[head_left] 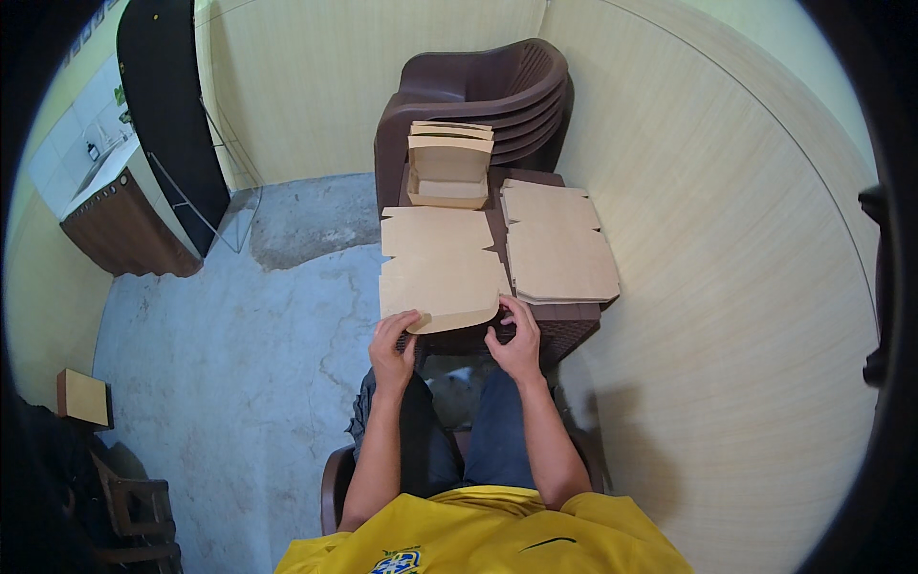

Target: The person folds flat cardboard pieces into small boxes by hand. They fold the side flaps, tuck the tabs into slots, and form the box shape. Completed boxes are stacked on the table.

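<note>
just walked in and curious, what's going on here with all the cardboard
A seated person in a yellow shirt is handling a flat brown cardboard box blank on a small dark table. The left hand grips the blank's near left corner, and the right hand is at its near right edge. A stack of flat blanks lies to the right on the table. A few already folded boxes sit on the seat of stacked brown plastic chairs just beyond.

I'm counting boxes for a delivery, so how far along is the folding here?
Done: a few folded cardboard boxes are stacked on the chair. In hand: left hand and right hand grip the near edge of a flat box blank. Left: the stack of flat blanks beside it.
</note>
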Tool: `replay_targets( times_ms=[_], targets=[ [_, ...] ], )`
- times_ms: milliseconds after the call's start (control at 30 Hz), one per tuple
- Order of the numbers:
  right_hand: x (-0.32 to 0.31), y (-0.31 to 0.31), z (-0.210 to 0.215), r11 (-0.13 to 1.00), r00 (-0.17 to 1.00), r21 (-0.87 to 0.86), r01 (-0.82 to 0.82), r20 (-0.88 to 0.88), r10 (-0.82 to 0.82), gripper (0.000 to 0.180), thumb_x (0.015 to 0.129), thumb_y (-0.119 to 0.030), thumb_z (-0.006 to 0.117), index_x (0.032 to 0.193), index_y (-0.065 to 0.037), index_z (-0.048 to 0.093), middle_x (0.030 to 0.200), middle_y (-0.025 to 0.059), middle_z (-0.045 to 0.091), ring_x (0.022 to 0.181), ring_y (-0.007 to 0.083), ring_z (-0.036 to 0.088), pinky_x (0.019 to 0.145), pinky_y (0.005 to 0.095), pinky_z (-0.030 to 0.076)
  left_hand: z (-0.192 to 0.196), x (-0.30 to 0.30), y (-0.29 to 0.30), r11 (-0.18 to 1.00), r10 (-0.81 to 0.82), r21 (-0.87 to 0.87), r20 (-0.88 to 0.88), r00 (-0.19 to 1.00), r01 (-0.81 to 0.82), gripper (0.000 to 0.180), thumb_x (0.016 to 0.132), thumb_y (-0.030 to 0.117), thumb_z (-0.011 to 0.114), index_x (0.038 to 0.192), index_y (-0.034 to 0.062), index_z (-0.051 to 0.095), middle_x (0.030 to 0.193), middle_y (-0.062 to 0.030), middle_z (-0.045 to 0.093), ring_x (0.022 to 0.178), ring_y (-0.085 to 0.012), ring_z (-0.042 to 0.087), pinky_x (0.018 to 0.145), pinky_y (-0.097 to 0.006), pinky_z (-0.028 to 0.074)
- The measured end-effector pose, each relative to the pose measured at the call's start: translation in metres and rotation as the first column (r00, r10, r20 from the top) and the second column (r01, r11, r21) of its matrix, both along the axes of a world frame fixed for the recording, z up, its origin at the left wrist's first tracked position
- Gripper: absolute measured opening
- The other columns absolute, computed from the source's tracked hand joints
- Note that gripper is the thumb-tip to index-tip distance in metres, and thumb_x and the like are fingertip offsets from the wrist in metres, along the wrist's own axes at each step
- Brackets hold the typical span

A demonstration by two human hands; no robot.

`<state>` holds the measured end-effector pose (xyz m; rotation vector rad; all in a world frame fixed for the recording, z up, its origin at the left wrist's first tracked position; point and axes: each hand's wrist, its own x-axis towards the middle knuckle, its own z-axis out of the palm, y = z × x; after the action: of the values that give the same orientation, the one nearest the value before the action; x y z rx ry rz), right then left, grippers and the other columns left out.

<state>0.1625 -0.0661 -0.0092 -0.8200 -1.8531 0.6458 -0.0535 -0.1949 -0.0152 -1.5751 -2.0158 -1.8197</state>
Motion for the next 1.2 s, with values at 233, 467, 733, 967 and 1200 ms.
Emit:
replay_targets(
  times_ms=[233,467,733,967,1200],
  targets=[
    [0.000,0.009,-0.002,0.996,0.999,-0.087,-0.019,-0.042,0.015,0.043,0.086,0.009,0.078,0.127,0.000,0.073,0.130,0.0161,0.077,0.110,0.0298,0.075,0.085,0.0358,0.062,-0.008,-0.010,0.002,1.000,-0.015,-0.026,0.067,0.998,0.016,0.038,0.075,-0.015,0.080,0.107,0.0053,0.083,0.113,-0.0113,0.084,0.112,-0.0309,0.079,0.100,-0.041,0.062],
    [0.003,0.014,-0.003,0.980,0.993,-0.187,-0.072,-0.104,0.053,0.039,0.087,0.005,0.076,0.126,0.001,0.074,0.128,0.0153,0.079,0.105,0.0235,0.077,0.085,0.0342,0.062,-0.017,-0.018,0.004,0.999,-0.011,-0.035,0.017,1.000,0.011,0.028,0.078,-0.010,0.084,0.100,0.0073,0.087,0.108,-0.0111,0.086,0.111,-0.0280,0.081,0.098,-0.039,0.063],
    [-0.006,0.009,-0.002,0.983,0.996,-0.181,-0.008,-0.084,-0.007,0.042,0.088,-0.002,0.081,0.129,0.002,0.073,0.121,0.0134,0.080,0.099,0.0200,0.076,0.082,0.0328,0.061,-0.017,-0.017,0.008,0.999,-0.045,-0.021,-0.027,0.999,0.045,0.022,0.083,-0.006,0.086,0.101,0.0083,0.088,0.111,-0.0127,0.085,0.117,-0.0295,0.080,0.097,-0.040,0.063],
    [-0.007,0.011,-0.007,0.951,0.991,-0.291,0.099,-0.059,-0.121,0.032,0.095,-0.010,0.085,0.122,0.003,0.073,0.099,0.0143,0.078,0.085,0.0181,0.075,0.078,0.0329,0.061,-0.005,-0.021,0.006,0.997,-0.026,-0.075,-0.036,0.999,0.023,0.025,0.086,-0.008,0.082,0.107,0.0043,0.083,0.115,-0.0139,0.081,0.113,-0.0311,0.078,0.095,-0.041,0.063],
    [-0.011,0.010,-0.007,0.952,0.990,-0.284,0.118,-0.046,-0.136,0.031,0.093,-0.011,0.086,0.116,0.003,0.072,0.096,0.0124,0.077,0.085,0.0178,0.074,0.079,0.0330,0.061,-0.008,-0.022,0.011,0.999,-0.001,-0.043,0.002,1.000,0.001,0.021,0.086,-0.011,0.079,0.102,0.0026,0.081,0.101,-0.0130,0.076,0.102,-0.0329,0.077,0.089,-0.041,0.062]
  ],
)
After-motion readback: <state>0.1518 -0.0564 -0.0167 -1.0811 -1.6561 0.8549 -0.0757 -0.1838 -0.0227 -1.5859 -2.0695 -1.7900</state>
